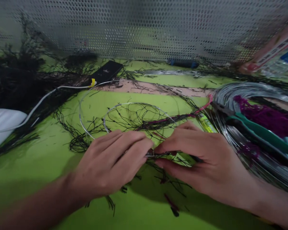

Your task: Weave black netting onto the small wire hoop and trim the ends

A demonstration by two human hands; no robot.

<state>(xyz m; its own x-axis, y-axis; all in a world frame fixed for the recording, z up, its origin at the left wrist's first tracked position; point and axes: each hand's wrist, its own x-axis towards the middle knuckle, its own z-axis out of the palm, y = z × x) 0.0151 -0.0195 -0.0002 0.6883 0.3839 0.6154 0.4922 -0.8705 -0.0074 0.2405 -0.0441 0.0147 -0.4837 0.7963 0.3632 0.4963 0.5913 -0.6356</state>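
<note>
Black knotted netting (144, 115) is spread within a thin wire loop (134, 103) on the green surface, beyond my hands. My left hand (117, 159) is closed over a twisted bundle of wire and black strands (150, 155); its fingertips meet the bundle near the middle. On the other side, my right hand (196, 156) has thumb and forefinger around the same bundle, close to the left fingertips. A dark slim item shows under the right palm, too hidden to name. Loose black strand ends hang below the bundle.
Green-handled pliers (261, 131) lie on coiled silver wire (247, 88) at right, beside purple netting (268, 118). A black phone-like device (108, 72), white cable (45, 97) and white object (6, 124) are left. A perforated metal panel (144, 32) stands behind.
</note>
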